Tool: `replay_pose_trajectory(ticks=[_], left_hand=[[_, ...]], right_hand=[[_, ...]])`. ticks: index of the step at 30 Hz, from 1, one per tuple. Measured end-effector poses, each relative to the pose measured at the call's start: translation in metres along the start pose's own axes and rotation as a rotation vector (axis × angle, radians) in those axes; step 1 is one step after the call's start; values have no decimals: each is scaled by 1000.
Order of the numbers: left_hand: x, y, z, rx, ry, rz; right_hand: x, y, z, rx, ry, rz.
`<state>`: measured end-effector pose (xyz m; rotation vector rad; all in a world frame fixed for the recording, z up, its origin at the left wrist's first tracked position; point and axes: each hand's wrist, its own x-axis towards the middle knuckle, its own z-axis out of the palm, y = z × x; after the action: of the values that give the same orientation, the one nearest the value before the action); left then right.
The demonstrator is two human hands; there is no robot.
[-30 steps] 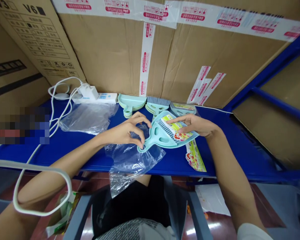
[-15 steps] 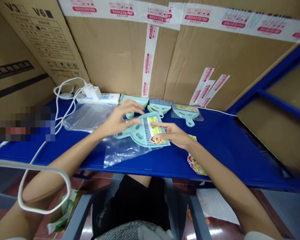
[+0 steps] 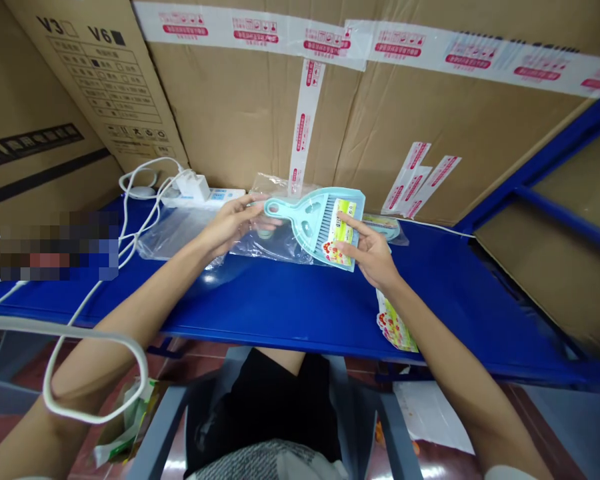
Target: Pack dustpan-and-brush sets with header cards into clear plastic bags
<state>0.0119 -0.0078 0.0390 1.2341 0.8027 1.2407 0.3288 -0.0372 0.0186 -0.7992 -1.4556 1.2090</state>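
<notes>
A light blue dustpan (image 3: 307, 225) with a grey-bristled brush nested in it is raised over the blue table, its handle pointing left. A yellow-green printed card (image 3: 341, 232) lies over the bristles. My right hand (image 3: 373, 253) grips the pan's wide edge together with the card. By the handle end, my left hand (image 3: 235, 223) has its fingers closed round a clear plastic bag (image 3: 285, 252), which hangs behind the dustpan. Another bagged dustpan (image 3: 387, 228) lies at the back, partly covered by the raised one.
More printed cards (image 3: 396, 325) lie near the front edge of the blue table (image 3: 280, 307). Flat clear bags (image 3: 173, 233), a white power strip (image 3: 225, 195) and looping white cables are at the left. Cardboard (image 3: 220, 113) stands behind.
The dustpan has been lifted away from me and to the right, with my right hand on it. My left hand has closed, and the clear bag has moved up behind the pan.
</notes>
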Motion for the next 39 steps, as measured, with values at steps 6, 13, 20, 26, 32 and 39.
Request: replay_pose_trajectory(ticks=[6, 13, 20, 26, 32, 39], left_hand=[[-6, -9, 9, -75, -145, -80], [-1, -11, 5, -179, 14, 23], [-6, -4, 11, -147, -32, 9], [-2, -12, 10, -196, -38, -33], [0, -14, 7, -228, 10, -38], [-9, -20, 15, -111, -285, -140]], right_hand=[[-5, 2, 5, 4, -79, 69], [-5, 7, 10, 32, -16, -17], [-7, -2, 8, -1, -14, -2], [-8, -2, 12, -15, -11, -10], [-9, 4, 20, -9, 37, -78], [-10, 5, 19, -43, 3, -79]])
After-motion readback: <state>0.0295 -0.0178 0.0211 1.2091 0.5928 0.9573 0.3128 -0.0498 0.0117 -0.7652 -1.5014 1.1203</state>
